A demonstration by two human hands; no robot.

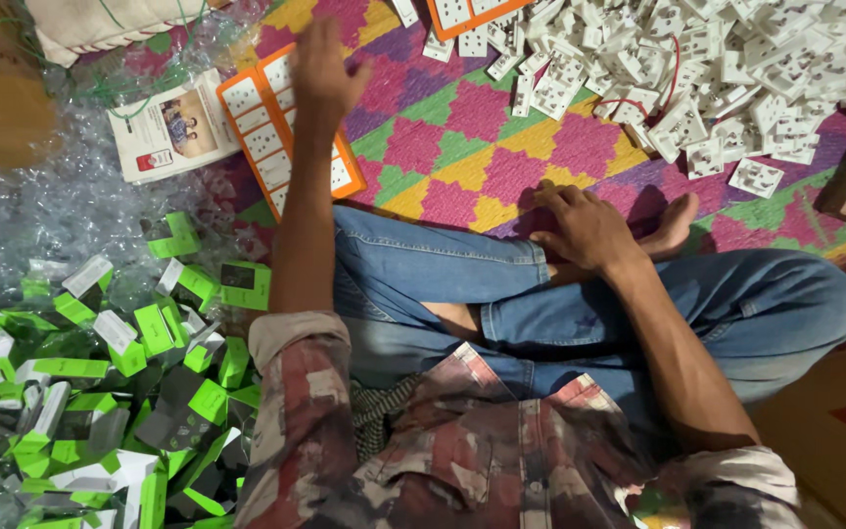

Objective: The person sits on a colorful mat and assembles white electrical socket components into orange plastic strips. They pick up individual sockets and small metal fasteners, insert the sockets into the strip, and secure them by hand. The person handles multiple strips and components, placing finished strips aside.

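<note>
Nearest the camera, a heap of green-and-white packets lies by the person's left side. The right hand rests fingers-down on the crossed leg in blue jeans, grasping nothing. Farther out, the left hand lies flat on an orange-framed socket board, fingers spread, not clenched; the board sits on the patterned mat, beside a small booklet. Beyond, loose white socket plates pile up.
</note>
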